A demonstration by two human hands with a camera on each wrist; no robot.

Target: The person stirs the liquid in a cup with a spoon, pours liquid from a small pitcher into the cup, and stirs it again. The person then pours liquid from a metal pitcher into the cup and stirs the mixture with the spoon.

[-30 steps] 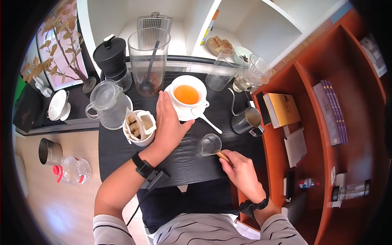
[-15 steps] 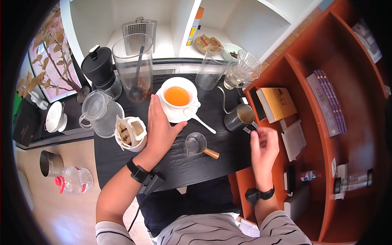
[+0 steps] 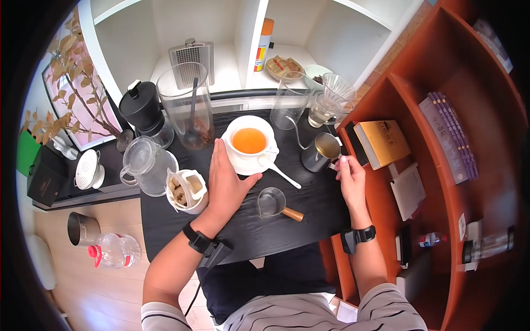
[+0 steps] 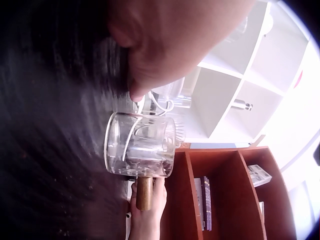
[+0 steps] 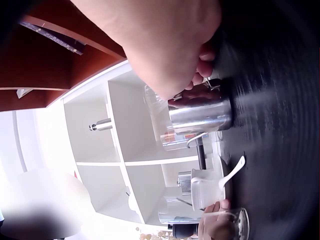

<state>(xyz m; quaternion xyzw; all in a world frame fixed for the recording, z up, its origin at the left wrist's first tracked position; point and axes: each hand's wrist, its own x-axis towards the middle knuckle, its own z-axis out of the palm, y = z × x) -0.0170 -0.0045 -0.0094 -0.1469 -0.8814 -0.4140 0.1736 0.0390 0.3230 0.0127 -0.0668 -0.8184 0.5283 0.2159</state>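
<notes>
On the black table, two hands and one full tea setting

Around the black table [image 3: 248, 237] we count two hands, one at each side of the white cup [image 3: 249, 158]. Our left hand [image 3: 227, 179] lies beside the saucer [image 3: 242, 169], its fingers straight and together, its thumb apart; we cannot tell whether it touches. Our right hand [image 3: 352, 182] has its fingers curled round the handle of one steel pitcher [image 3: 316, 160], which stands upright at the right.

One cup of amber liquid [image 3: 249, 141] sits on one saucer, with one white spoon [image 3: 284, 177] leaning out to the right. Nearer us, between the hands, rests one small glass beaker [image 3: 271, 203] with a single wooden handle [image 3: 293, 214] pointing right.

At the left we count one white mug [image 3: 194, 208] holding one paper drip bag [image 3: 179, 193], one clear jug [image 3: 144, 165] and one black grinder [image 3: 141, 107]. At the far side stand two open glass cylinders, one tall [image 3: 185, 105] with one dark spoon [image 3: 194, 105] inside, one shorter [image 3: 288, 99], and one ribbed glass dripper [image 3: 338, 88].
</notes>
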